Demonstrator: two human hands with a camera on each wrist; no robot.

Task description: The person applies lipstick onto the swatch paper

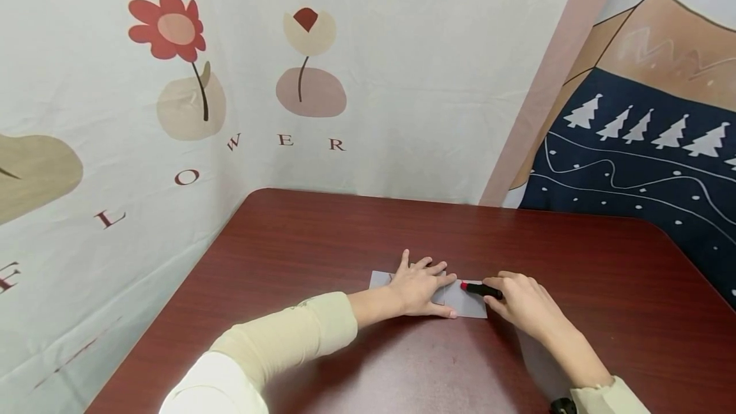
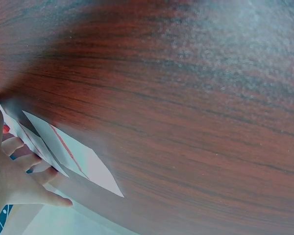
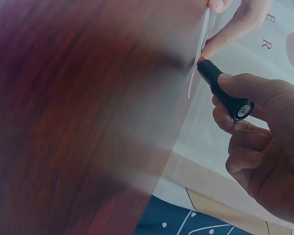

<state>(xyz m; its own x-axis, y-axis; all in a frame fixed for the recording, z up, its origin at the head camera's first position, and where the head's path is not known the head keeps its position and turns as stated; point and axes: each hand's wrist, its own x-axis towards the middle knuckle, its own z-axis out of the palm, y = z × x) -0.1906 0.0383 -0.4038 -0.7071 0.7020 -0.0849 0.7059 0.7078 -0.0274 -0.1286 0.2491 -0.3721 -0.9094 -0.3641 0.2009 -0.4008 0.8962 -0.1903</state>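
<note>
My left hand (image 1: 422, 289) lies spread with straight fingers over pale sheets of paper on the table. In the left wrist view, one paper (image 2: 100, 169) carries a red line (image 2: 65, 146), and a second paper sits beside it, partly under the fingers. My right hand (image 1: 526, 304) holds a black lipstick (image 3: 225, 93) between thumb and fingers. Its red tip (image 1: 463, 286) is at the upper part of the right-hand paper (image 1: 468, 305), close to the left fingertips. A round white label shows on the lipstick's base in the right wrist view.
A dark red-brown wooden table (image 1: 322, 229) with rounded corners spreads around the papers. Behind it hangs a pale cloth (image 1: 414, 82) printed with flowers and letters. A navy cloth with white trees (image 1: 644, 158) hangs at the right.
</note>
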